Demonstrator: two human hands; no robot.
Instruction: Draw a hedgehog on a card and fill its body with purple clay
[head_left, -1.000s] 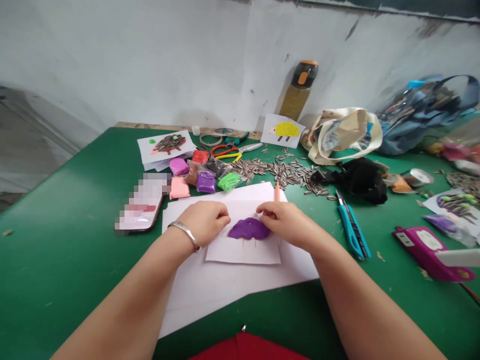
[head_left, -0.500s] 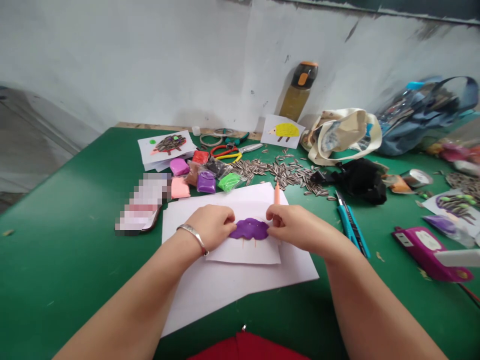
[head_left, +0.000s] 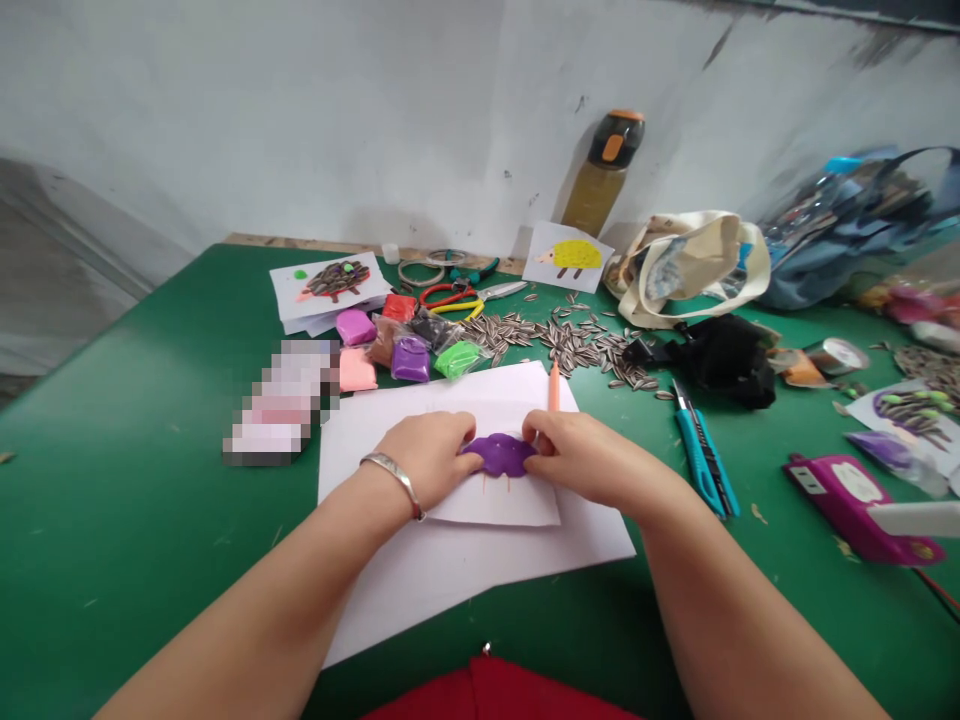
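A flattened piece of purple clay [head_left: 501,455] with a wavy edge lies on a small white paper [head_left: 487,508], above two thin drawn lines. My left hand [head_left: 431,462], with a silver bracelet at the wrist, pinches the clay's left end between curled fingers and thumb. At the right end, my right hand [head_left: 574,455] has its fingers bent and its fingertips closed on the clay's edge. An orange pen [head_left: 554,388] shows just behind my right hand. Larger white sheets [head_left: 390,590] lie beneath the small paper.
Packets of coloured clay [head_left: 410,358], pliers [head_left: 454,300] and sunflower seeds [head_left: 574,345] lie beyond the sheets. A pixelated phone [head_left: 277,405] is at left. Rightward are a teal cutter [head_left: 703,450], a black pouch [head_left: 724,362], a cloth bag [head_left: 686,270] and a magenta device [head_left: 862,505].
My left hand has shifted slightly right, its thumb now further over the clay's left end. My right hand has moved slightly left over the other end. The view has shifted a little.
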